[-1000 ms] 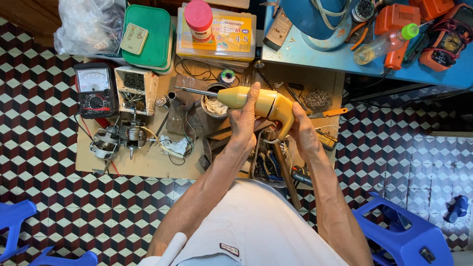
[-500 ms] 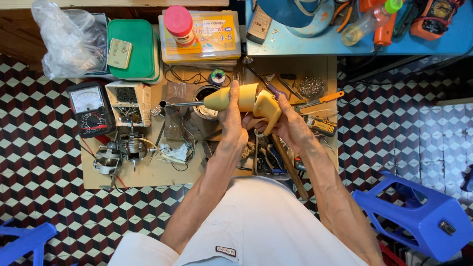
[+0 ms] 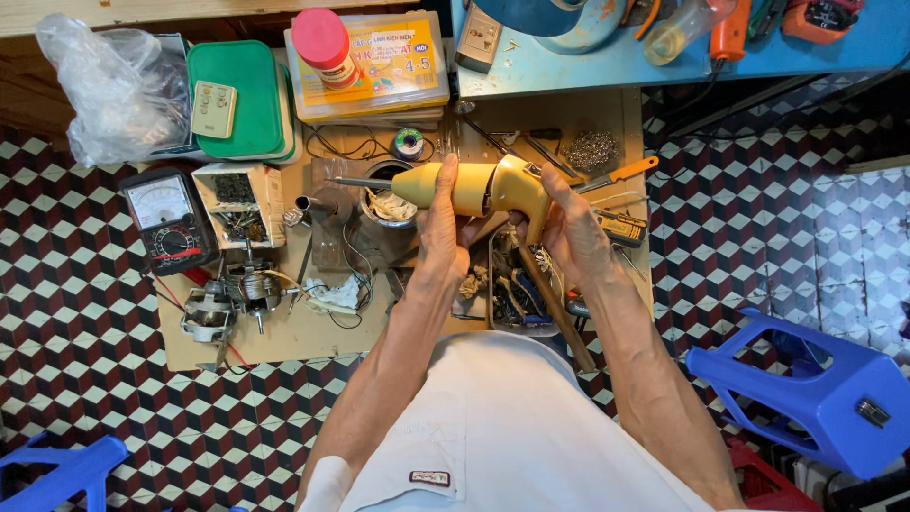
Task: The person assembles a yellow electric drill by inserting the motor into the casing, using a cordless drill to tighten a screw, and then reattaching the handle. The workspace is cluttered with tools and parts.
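I hold a yellow pistol-shaped soldering gun [image 3: 483, 187] with both hands over a low wooden board [image 3: 284, 332]. Its metal tip [image 3: 358, 182] points left, above a round tin [image 3: 387, 204]. My left hand [image 3: 444, 223] wraps the barrel from below, thumb up against it. My right hand [image 3: 567, 228] grips the handle end. Under my hands lies a tray of mixed tools and wires [image 3: 517, 284].
On the board sit an analogue multimeter [image 3: 169, 220], a small motor [image 3: 227, 299], a box of parts [image 3: 237, 201], solder spool [image 3: 409, 143], steel wool [image 3: 590, 150] and screwdrivers [image 3: 616, 175]. Behind are a green lidded box [image 3: 237, 100], plastic bag [image 3: 104, 85], blue table [image 3: 607, 57]. Blue stools [image 3: 815, 389] stand on the patterned tile floor.
The view shifted a little. The soldering gun stays in both hands, level with its tip to the left; my right hand has settled more firmly on the handle.
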